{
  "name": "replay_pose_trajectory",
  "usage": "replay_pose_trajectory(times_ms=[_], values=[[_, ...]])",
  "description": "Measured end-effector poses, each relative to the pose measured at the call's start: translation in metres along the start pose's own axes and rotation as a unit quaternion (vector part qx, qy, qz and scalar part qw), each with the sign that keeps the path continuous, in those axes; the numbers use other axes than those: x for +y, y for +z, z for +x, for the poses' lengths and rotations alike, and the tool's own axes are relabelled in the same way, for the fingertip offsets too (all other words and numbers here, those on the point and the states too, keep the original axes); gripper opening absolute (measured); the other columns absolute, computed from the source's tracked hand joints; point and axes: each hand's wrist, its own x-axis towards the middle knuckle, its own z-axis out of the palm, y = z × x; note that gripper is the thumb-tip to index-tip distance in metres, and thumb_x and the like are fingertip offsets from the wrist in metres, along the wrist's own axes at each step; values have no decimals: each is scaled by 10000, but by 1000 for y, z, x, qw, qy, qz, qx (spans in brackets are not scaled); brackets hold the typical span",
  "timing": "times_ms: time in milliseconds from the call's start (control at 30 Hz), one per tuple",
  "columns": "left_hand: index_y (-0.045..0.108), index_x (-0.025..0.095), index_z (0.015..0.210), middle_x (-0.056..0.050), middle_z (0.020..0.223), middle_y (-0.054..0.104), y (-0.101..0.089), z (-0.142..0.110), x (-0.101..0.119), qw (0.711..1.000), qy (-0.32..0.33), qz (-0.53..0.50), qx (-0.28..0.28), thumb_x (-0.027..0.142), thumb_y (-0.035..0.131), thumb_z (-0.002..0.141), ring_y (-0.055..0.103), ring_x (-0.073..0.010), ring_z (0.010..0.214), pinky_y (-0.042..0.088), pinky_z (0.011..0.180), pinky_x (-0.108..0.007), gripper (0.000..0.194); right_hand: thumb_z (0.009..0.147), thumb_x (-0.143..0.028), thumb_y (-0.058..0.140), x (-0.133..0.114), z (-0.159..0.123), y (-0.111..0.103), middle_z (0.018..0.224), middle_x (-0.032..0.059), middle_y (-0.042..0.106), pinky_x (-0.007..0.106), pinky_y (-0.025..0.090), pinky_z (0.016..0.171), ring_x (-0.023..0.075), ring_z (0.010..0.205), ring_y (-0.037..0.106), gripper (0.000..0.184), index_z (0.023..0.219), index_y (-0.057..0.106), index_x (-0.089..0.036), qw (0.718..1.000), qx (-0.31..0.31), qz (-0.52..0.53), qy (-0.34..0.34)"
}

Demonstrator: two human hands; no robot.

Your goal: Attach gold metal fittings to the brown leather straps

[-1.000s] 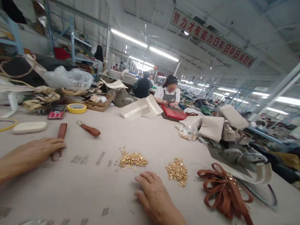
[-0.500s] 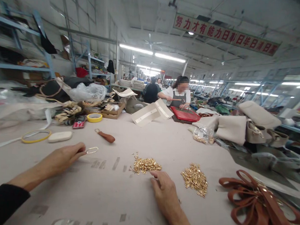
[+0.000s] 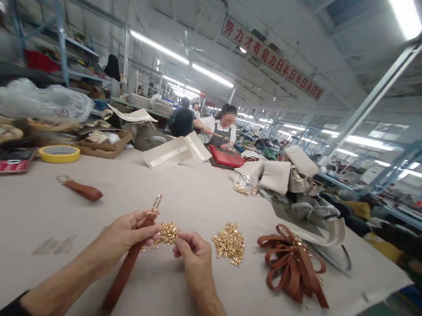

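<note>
My left hand (image 3: 135, 231) grips a brown leather strap (image 3: 123, 276) close to its top. A gold oval ring (image 3: 157, 203) stands up from that end, and the strap's long tail hangs down toward the table's near side. My right hand (image 3: 194, 252) has thumb and forefinger pinched together beside a pile of small gold rivet pieces (image 3: 169, 232); whatever is between the fingertips is too small to make out. A second gold pile (image 3: 229, 243) lies to the right of that hand. Farther right is a bundle of looped brown straps (image 3: 294, 264).
A short brown leather strap with a clasp (image 3: 83, 190) lies at left, near yellow tape (image 3: 59, 154) and a red phone (image 3: 13, 161). Beige bag pieces (image 3: 276, 176) are stacked at right. Across the table a co-worker (image 3: 223, 127) holds a hammer over a red bag (image 3: 227, 156).
The view has turned right. My left hand has come in beside the rivet pile, with the brown strap now showing in it below the gold ring. My right fingers have closed into a pinch.
</note>
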Motion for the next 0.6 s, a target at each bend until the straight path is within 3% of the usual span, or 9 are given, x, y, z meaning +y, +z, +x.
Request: replay_pose_trajectory(times_ms=[100,200,267,333,367,433,500,600], values=[[632,145,1099,-14,771,625,15,2,-13,997,-14,53,-62,580,760,684,539,-114,504,405,443,-217,614,731,-408,781,-5,2,-2,701,47,680,227,501,579,139,601,590,308,848,721,-130,999,5,47,7],[631,154,1216,42,616,520,18,-4,-15,987,6,141,-82,636,602,802,433,-97,444,306,412,-209,636,693,-414,836,-10,0,-2,691,56,687,236,531,581,145,593,612,339,829,723,-125,996,-3,81,25],[575,168,1341,30,597,540,15,-10,-12,980,17,188,-62,604,519,857,512,-145,543,405,511,-237,654,685,-405,855,-11,-2,-1,684,49,684,236,543,579,146,591,621,327,811,726,-132,994,-16,101,35],[582,172,1353,-48,821,691,12,-15,-8,976,32,212,-39,532,497,850,630,-231,822,515,767,-326,625,690,-400,862,-11,-5,0,682,40,682,235,553,579,147,591,630,313,801,725,-141,992,-31,112,42],[601,174,1337,-80,1023,715,11,-16,-8,975,39,216,-33,494,504,828,624,-272,1004,491,927,-375,608,694,-400,863,-12,-6,0,679,38,682,235,556,580,147,589,634,308,796,724,-145,992,-38,114,43],[615,173,1321,-80,1325,620,11,-18,-8,974,54,215,-36,440,532,785,506,-308,1264,350,1127,-413,605,703,-399,862,-12,-8,1,667,37,682,235,559,583,147,584,637,302,794,722,-148,991,-52,116,47],[615,179,1314,-65,1358,601,15,-18,-10,973,62,214,-53,408,556,777,486,-306,1296,332,1144,-407,587,714,-396,856,-13,-9,1,662,40,683,231,554,584,141,580,631,294,787,719,-146,990,-65,118,49],[701,203,1120,-45,1138,710,23,-20,-9,971,77,213,-81,392,556,817,610,-280,1110,456,1001,-349,385,732,-384,842,-14,-9,1,652,46,684,229,542,583,131,564,614,277,786,719,-141,988,-80,119,50]])
